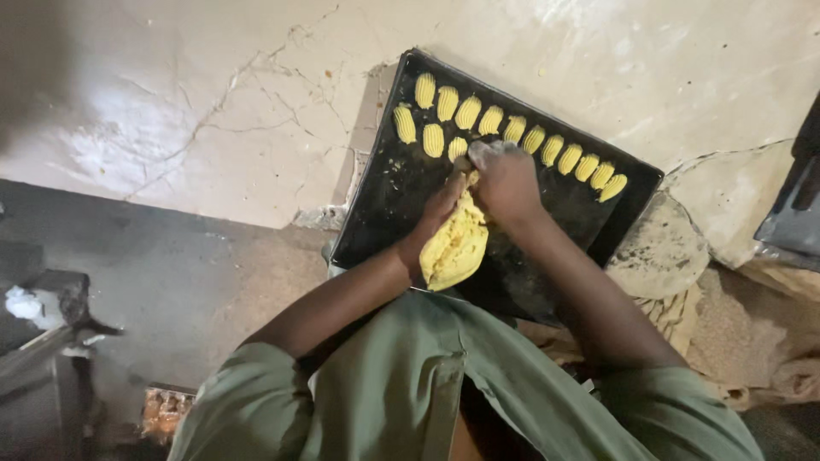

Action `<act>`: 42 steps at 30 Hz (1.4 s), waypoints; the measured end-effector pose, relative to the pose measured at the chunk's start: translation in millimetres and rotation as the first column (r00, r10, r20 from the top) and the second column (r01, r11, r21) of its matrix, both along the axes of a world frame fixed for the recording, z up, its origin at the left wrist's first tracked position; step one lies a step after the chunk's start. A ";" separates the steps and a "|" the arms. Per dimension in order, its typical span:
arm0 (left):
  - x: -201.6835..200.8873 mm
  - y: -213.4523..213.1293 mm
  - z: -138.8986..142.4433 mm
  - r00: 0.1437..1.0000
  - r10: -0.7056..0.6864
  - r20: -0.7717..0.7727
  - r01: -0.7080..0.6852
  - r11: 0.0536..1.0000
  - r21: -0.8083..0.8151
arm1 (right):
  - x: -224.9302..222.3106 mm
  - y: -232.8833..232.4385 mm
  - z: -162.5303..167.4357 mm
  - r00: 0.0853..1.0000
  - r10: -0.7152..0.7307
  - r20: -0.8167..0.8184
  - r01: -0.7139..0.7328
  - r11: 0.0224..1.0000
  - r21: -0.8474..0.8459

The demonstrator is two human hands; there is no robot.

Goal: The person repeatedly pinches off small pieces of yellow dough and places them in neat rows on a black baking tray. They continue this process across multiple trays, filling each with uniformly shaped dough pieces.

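Observation:
A black baking tray (384, 205) leans over my lap with its far end against a cracked wall. Several ridged yellow dough pieces (512, 130) lie in a row along its far edge, and a few more (434, 139) start a second row. My left hand (436, 218) cups a large lump of yellow dough (455, 248) over the tray. My right hand (506, 181), dusted with flour, is closed at the top of that lump, next to the newest piece (458, 148).
A cracked pale wall (213, 102) rises behind the tray. Beige sacking (735, 333) lies to the right and a dark metal object (794, 213) stands at the right edge. Dark floor (171, 273) and metal equipment (43, 341) are on the left.

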State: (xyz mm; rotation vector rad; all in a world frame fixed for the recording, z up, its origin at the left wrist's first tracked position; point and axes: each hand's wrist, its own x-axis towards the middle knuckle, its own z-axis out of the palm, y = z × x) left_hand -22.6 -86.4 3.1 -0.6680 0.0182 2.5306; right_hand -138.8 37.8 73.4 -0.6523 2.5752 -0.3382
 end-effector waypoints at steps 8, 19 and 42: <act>-8.7 36.3 -27.7 0.992 -0.126 0.015 0.127 0.991 -0.047 | 6.5 32.8 1.5 0.981 0.040 0.188 -0.047 0.998 0.031; -12.4 59.0 -9.3 0.975 -0.223 0.008 0.223 0.970 -0.094 | 5.8 62.7 17.8 0.891 -0.171 0.420 0.099 0.977 0.188; -11.5 133.9 -4.3 0.965 -0.231 -0.122 0.237 0.971 0.034 | 35.5 150.5 6.2 0.885 -0.136 0.445 0.080 0.987 0.141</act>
